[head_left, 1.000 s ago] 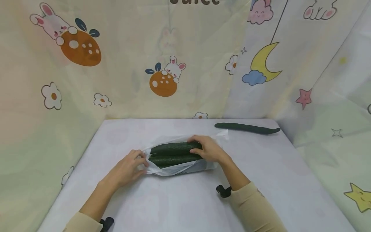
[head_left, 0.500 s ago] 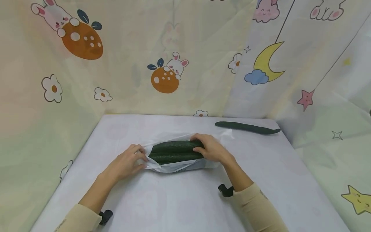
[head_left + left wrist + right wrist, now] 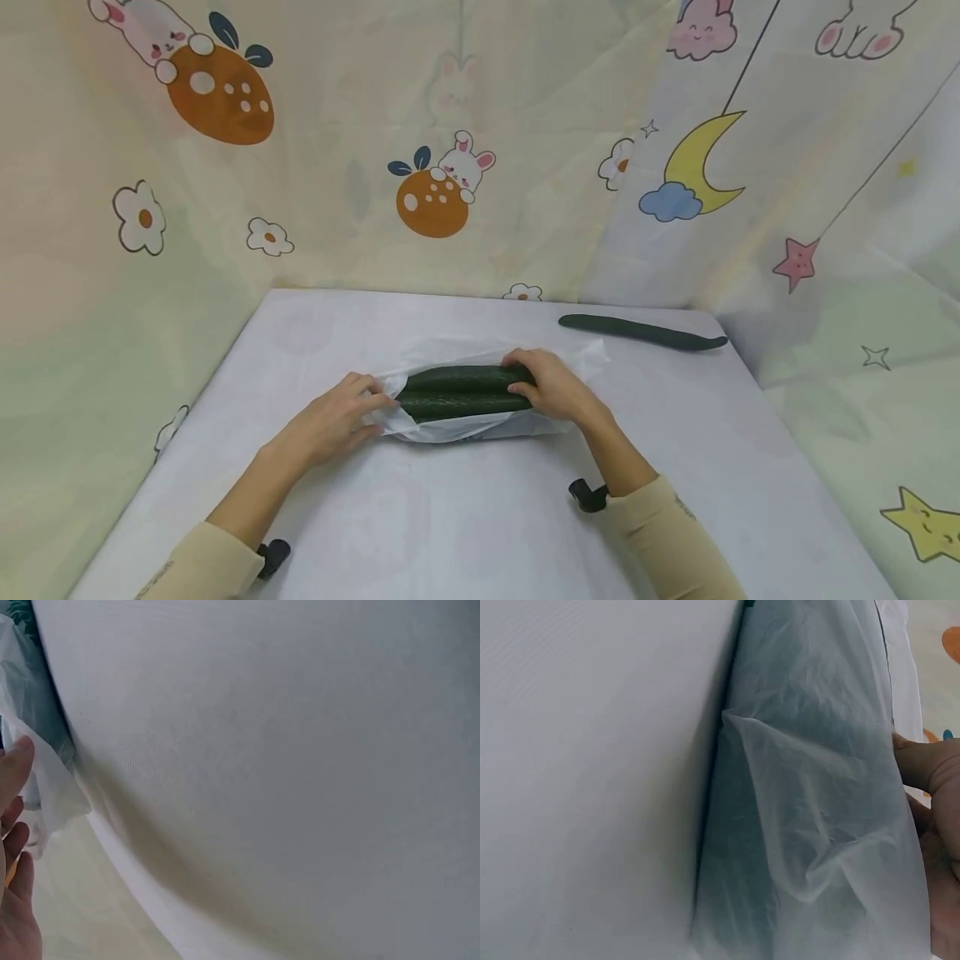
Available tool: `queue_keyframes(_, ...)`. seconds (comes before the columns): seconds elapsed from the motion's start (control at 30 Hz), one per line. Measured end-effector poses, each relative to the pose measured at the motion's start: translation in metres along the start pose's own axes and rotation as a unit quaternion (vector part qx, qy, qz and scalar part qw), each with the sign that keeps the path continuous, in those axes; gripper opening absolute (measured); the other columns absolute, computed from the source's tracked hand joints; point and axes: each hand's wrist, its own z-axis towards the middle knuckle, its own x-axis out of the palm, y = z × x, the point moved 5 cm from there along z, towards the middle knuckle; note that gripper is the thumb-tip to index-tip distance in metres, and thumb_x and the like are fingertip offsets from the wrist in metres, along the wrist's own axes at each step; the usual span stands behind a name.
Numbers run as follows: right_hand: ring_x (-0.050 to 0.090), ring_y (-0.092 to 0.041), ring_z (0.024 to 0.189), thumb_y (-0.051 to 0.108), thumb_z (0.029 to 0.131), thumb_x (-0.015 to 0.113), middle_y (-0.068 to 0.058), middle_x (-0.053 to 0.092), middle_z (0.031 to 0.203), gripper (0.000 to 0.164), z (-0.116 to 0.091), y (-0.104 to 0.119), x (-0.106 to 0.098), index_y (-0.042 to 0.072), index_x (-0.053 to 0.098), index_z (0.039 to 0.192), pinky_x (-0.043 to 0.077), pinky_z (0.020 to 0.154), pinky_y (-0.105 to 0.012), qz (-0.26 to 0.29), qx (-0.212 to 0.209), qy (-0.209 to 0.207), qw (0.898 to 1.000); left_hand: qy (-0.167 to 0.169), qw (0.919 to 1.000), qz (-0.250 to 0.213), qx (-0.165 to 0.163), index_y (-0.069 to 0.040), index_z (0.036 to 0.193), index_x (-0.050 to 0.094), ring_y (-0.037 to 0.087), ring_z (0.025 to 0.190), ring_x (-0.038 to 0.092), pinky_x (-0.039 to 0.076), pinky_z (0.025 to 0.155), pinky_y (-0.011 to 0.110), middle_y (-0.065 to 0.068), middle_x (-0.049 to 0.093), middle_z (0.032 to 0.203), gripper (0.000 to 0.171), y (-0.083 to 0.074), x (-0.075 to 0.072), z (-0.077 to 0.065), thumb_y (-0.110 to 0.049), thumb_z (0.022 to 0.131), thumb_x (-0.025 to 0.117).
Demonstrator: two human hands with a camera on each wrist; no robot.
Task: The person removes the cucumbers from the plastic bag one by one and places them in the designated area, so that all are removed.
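Observation:
Two dark green cucumbers (image 3: 465, 393) lie side by side in a thin translucent white plastic bag (image 3: 450, 431), showing through its opening. My left hand (image 3: 330, 421) is at the bag's left end, pinching the film near the cucumber tips; in the left wrist view the thumb (image 3: 19, 761) lies on the film. My right hand (image 3: 551, 387) grips the cucumbers near their right part, thumb on the near side and fingers over the far side. Bag film (image 3: 810, 787) covers their near side in the right wrist view. Their right ends are hidden by the hand and bag.
A third, slightly curved cucumber (image 3: 641, 332) lies loose near the back right edge of the white-covered table (image 3: 450, 517). Printed cloth walls (image 3: 337, 167) stand behind and on both sides. A black device (image 3: 587, 495) sits at the right wrist, another (image 3: 274, 558) at the left.
Both hands and the bagged cucumbers have shifted slightly right. The left fingers have drawn the film a little farther over the cucumbers' left ends. The head view has tilted slightly.

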Motion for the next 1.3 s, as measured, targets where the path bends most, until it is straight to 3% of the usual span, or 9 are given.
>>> queue_keyframes(0.4, 0.057, -0.029, 0.13, 0.013, 0.097, 0.071, -0.007, 0.064, 0.132, 0.036, -0.007, -0.001, -0.011, 0.009, 0.061, 0.131, 0.044, 0.109, -0.048, 0.017, -0.01, 0.031, 0.999, -0.001, 0.9988, -0.01, -0.047, -0.015, 0.11, 0.071, 0.023, 0.115, 0.056, 0.053, 0.095, 0.04, -0.001, 0.062, 0.113, 0.033, 0.001, -0.004, 0.008, -0.016, 0.082, 0.087)
queue_keyframes(0.53, 0.057, -0.028, 0.131, 0.013, 0.096, 0.072, -0.006, 0.064, 0.132, 0.036, -0.009, -0.002, -0.01, 0.01, 0.062, 0.131, 0.044, 0.11, -0.048, 0.029, -0.019, 0.026, 0.999, 0.003, 0.9986, -0.011, -0.052, -0.017, 0.11, 0.071, 0.022, 0.114, 0.055, 0.054, 0.092, 0.039, -0.002, 0.061, 0.112, 0.031, 0.002, -0.003, 0.007, -0.017, 0.083, 0.087)
queue_keyframes(0.7, 0.056, -0.028, 0.132, 0.013, 0.097, 0.072, -0.006, 0.064, 0.134, 0.036, -0.01, -0.002, -0.009, 0.01, 0.062, 0.132, 0.043, 0.111, -0.048, 0.051, -0.028, 0.019, 0.998, 0.006, 0.9995, -0.013, -0.029, -0.025, 0.105, 0.072, 0.017, 0.109, 0.054, 0.055, 0.085, 0.035, -0.005, 0.057, 0.11, 0.029, -0.001, -0.001, 0.001, -0.017, 0.082, 0.088)
queue_keyframes(0.93, 0.057, -0.022, 0.13, 0.015, 0.097, 0.072, -0.002, 0.064, 0.132, 0.035, -0.009, -0.002, -0.01, 0.012, 0.062, 0.131, 0.044, 0.111, -0.044, 0.066, -0.027, 0.017, 0.997, -0.022, 0.9994, 0.02, 0.015, -0.025, 0.101, 0.073, 0.015, 0.097, 0.053, 0.052, 0.081, 0.034, -0.004, 0.054, 0.107, 0.029, -0.006, -0.002, -0.003, -0.017, 0.079, 0.091)
queue_keyframes(1.3, 0.058, -0.017, 0.129, 0.015, 0.098, 0.071, 0.001, 0.063, 0.134, 0.039, -0.006, 0.016, -0.016, 0.013, 0.059, 0.135, 0.046, 0.109, -0.041, 0.129, -0.08, -0.011, 0.988, -0.02, 0.9983, 0.043, 0.035, -0.024, 0.107, 0.073, 0.021, 0.105, 0.058, 0.049, 0.089, 0.041, -0.002, 0.066, 0.112, 0.03, -0.009, 0.0, 0.0, -0.021, 0.081, 0.088)
